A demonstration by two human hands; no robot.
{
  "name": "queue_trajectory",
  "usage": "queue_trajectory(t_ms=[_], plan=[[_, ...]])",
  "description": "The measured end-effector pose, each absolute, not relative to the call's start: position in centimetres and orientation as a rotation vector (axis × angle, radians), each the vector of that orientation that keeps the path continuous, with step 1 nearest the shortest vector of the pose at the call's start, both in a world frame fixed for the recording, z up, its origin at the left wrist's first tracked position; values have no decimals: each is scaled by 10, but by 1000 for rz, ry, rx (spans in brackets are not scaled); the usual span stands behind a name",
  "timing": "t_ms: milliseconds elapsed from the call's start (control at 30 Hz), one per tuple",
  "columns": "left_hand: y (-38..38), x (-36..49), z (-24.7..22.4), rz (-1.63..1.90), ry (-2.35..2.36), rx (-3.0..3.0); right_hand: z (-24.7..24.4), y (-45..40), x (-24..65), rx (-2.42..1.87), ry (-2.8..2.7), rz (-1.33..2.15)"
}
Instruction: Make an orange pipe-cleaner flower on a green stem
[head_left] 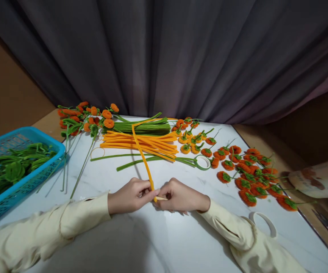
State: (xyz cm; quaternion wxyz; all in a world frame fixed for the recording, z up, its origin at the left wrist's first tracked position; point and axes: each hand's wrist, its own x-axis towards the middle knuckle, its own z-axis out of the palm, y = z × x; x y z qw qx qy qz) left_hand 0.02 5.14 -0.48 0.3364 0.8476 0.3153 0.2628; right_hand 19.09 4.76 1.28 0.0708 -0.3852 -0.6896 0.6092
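Near the front middle of the table, my left hand [131, 195] pinches a yellow-orange pipe cleaner [142, 156] close to its lower end. The long part of the pipe cleaner rises away from me and bends left to right at its top. My right hand [179, 196] is closed on a thin pale stick [161, 198], whose tip meets the pipe cleaner at the left fingertips. Whether the pipe cleaner wraps around the stick is hidden by my fingers. Behind my hands lie a bundle of yellow-orange pipe cleaners [124, 141] and a bundle of green pipe cleaners [147, 128].
A blue basket [36, 132] with green leaf pieces stands left. Orange flowers with stems [107, 113] lie back left; yellow flower heads [196, 138] and orange flower heads [249, 178] spread right. A tape roll [203, 162] and a white ring [266, 220] rest on the table.
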Motion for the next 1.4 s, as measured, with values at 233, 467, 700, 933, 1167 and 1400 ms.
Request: queue_trajectory(t_ms=[233, 467, 700, 933, 1167, 1400], plan=[[47, -2, -2, 679, 704, 2289, 14, 47, 191, -1178, -2041, 1859], [46, -3, -7, 756, 721, 2494, 13, 48, 190, -1184, -1991, 1891], [44, -4, -10, 804, 679, 2637, 13, 49, 189, -1177, -1938, 1921], [43, -2, -8, 852, 652, 2757, 9, 45, 187, -1171, -1938, 1817], [44, -2, -9, 854, 662, 2792, 4, 42, 183, -1144, -2107, 1446], [46, -4, -10, 823, 690, 2778, 2, 36, 177, -1180, -2272, 1138]])
